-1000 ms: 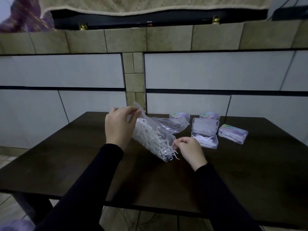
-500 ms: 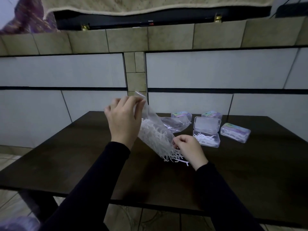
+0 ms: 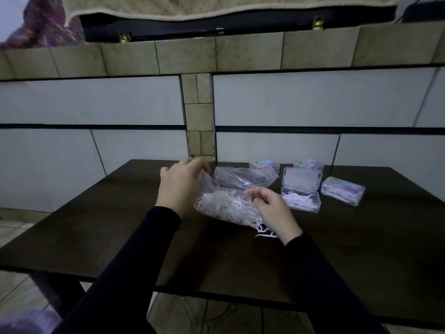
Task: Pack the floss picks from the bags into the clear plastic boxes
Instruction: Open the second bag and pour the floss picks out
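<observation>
Head view, and the risk sits nearest of all: a few loose picks already lie on the desk just below the right hand, spilled from the open mouth of the bag of floss picks. That right hand is curled at the bag's mouth, fingers half closed; whether it pinches picks or only the film, I cannot tell. Left of it, the left hand grips the bag's upper film between bent fingers, lifting that end. Tilt it further, I'd say, and the whole heap slides out past the right hand onto the dark desk, maybe toward the near edge. The film is thin and slippery too, so a loose pinch could drop the bag.

Just right of the right hand, the open clear box holds a thin layer of white picks, lid up at the back, far from full by my reckoning. A careless sweep of that hand could knock it and scatter them.

Beyond the hands lies an empty-looking crumpled bag. Further right, a closed box with a coloured label shows picks inside. Farthest back, two more labelled boxes stand shut; contents too small to read.
</observation>
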The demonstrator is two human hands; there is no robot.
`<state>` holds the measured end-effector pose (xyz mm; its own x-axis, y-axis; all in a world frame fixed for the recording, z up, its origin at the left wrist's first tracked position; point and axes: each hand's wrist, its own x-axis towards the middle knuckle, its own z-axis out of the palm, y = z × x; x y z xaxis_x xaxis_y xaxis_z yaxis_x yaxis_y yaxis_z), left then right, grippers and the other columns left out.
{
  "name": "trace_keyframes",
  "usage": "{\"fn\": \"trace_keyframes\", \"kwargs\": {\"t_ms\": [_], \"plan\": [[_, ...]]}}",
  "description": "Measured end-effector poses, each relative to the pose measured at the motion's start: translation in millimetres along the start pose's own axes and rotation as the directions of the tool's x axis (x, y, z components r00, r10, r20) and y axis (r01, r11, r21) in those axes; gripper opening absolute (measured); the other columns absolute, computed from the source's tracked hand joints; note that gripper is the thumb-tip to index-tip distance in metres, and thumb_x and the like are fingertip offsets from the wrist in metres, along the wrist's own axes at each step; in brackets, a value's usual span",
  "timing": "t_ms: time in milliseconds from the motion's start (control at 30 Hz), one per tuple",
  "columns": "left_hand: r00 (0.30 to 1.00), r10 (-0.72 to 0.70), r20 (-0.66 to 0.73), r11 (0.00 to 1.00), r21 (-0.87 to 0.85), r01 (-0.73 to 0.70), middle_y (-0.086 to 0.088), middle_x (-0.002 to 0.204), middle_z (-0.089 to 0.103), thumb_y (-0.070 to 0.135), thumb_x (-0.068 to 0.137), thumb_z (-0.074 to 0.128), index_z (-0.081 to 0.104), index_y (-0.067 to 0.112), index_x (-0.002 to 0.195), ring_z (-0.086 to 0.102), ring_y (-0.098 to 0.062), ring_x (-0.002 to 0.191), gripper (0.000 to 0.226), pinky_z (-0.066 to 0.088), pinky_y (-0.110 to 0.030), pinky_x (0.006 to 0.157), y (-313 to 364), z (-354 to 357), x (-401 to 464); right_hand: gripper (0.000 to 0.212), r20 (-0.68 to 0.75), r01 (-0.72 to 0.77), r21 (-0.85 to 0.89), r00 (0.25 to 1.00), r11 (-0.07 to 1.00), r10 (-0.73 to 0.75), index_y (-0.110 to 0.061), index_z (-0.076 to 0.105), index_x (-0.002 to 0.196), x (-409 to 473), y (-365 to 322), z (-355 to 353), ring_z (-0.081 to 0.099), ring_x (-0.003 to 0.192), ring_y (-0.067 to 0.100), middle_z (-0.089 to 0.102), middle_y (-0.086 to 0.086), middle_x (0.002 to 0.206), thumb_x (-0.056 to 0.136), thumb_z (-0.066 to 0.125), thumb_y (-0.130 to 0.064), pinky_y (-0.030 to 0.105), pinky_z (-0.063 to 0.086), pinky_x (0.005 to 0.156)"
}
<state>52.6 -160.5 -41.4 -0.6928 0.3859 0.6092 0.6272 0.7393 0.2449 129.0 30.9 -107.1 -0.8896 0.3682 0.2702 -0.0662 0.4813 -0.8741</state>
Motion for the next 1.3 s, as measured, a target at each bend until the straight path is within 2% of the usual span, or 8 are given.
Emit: {"fn": "trace_keyframes", "kwargs": {"t_ms": [133, 200, 300, 467, 700, 900, 1067, 1300], "plan": [[0.952, -0.024, 0.304, 0.994, -0.093, 0.054, 0.004, 0.138, 0.044, 0.045, 0.081, 0.069, 0.048, 0.03, 0.134, 0.044, -0.014, 0.123, 0.059, 0.041, -0.039, 0.105, -7.1, 5.2, -2.3, 0.025, 0.18, 0.065, -0.287, 0.984, 0.956, -0.013, -0.05, 0.06, 0.112, 3.1, -0.7, -0.2, 0.047, 0.117, 0.023, 0.054, 0.0, 0.121, 0.091, 0.055, -0.038, 0.041, 0.032, 0.107], [0.884, -0.071, 0.463, 0.993, -0.047, 0.105, 0.004, 0.143, 0.034, 0.048, 0.065, 0.082, 0.042, 0.033, 0.138, 0.037, -0.017, 0.129, 0.085, 0.041, -0.039, 0.106, -10.2, 5.4, -3.7, 0.037, 0.263, 0.1, -0.488, 0.964, 0.867, 0.037, -0.04, 0.053, 0.13, 4.4, -6.4, -1.9, 0.037, 0.12, 0.026, 0.047, 0.003, 0.121, 0.093, 0.053, -0.043, 0.032, 0.025, 0.096], [0.825, -0.111, 0.554, 0.991, 0.0, 0.133, 0.002, 0.14, 0.034, 0.036, 0.061, 0.087, 0.05, 0.035, 0.13, 0.04, -0.017, 0.124, 0.079, 0.044, -0.035, 0.103, -16.4, 8.2, -3.3, 0.046, 0.315, 0.209, -0.652, 0.949, 0.729, 0.009, -0.037, 0.05, 0.132, 7.5, -17.6, -3.2, 0.033, 0.11, 0.019, 0.043, -0.001, 0.116, 0.09, 0.052, -0.056, 0.033, 0.025, 0.089], [0.893, -0.106, 0.437, 0.994, 0.038, 0.099, 0.003, 0.121, 0.051, 0.023, 0.071, 0.082, 0.064, 0.026, 0.118, 0.047, -0.008, 0.094, 0.051, 0.046, -0.024, 0.087, -20.3, 11.2, 1.7, 0.035, 0.404, 0.364, -0.704, 0.912, 0.61, -0.078, -0.031, 0.059, 0.116, 20.5, -24.9, -3.3, 0.038, 0.105, 0.012, 0.054, -0.013, 0.106, 0.088, 0.054, -0.051, 0.037, 0.024, 0.093], [0.941, -0.175, 0.288, 0.983, -0.009, 0.186, 0.006, 0.104, 0.061, 0.028, 0.072, 0.081, 0.07, 0.028, 0.101, 0.056, -0.01, 0.089, 0.031, 0.051, -0.027, 0.079, -32.8, 10.4, 4.7, 0.041, 0.342, 0.353, -0.731, 0.93, 0.584, -0.135, -0.041, 0.057, 0.124, 26.3, -6.4, -12.8, 0.043, 0.103, 0.011, 0.063, -0.016, 0.11, 0.086, 0.053, -0.058, 0.036, 0.024, 0.089], [0.987, -0.128, 0.095, 0.984, -0.112, 0.138, 0.008, 0.097, 0.057, 0.027, 0.077, 0.078, 0.072, 0.024, 0.092, 0.055, -0.011, 0.088, 0.016, 0.041, -0.024, 0.072, -37.8, 7.0, 1.5, 0.031, 0.314, 0.384, -0.747, 0.923, 0.542, -0.221, -0.042, 0.065, 0.114, 31.0, -6.0, -17.4, 0.041, 0.104, 0.01, 0.061, -0.019, 0.117, 0.086, 0.054, -0.032, 0.039, 0.021, 0.098], [0.996, -0.079, 0.043, 0.974, -0.21, 0.086, 0.008, 0.1, 0.057, 0.027, 0.077, 0.077, 0.072, 0.021, 0.092, 0.054, -0.012, 0.092, 0.018, 0.05, -0.034, 0.08, -35.0, 5.7, 0.8, 0.018, 0.286, 0.432, -0.606, 0.902, 0.668, -0.324, -0.034, 0.063, 0.102, 33.3, -9.7, 2.2, 0.049, 0.115, 0.008, 0.058, -0.021, 0.127, 0.092, 0.054, -0.046, 0.041, 0.019, 0.105], [0.998, -0.024, 0.052, 0.975, -0.221, 0.035, 0.011, 0.094, 0.054, 0.028, 0.077, 0.076, 0.07, 0.023, 0.087, 0.054, -0.009, 0.09, 0.013, 0.048, -0.027, 0.076, -35.1, 7.9, -1.2, 0.062, 0.402, 0.369, -0.648, 0.909, 0.666, -0.112, -0.041, 0.045, 0.137, 28.7, -7.9, 12.3, 0.032, 0.12, 0.023, 0.051, -0.003, 0.126, 0.08, 0.061, -0.061, 0.04, 0.023, 0.102]]}}
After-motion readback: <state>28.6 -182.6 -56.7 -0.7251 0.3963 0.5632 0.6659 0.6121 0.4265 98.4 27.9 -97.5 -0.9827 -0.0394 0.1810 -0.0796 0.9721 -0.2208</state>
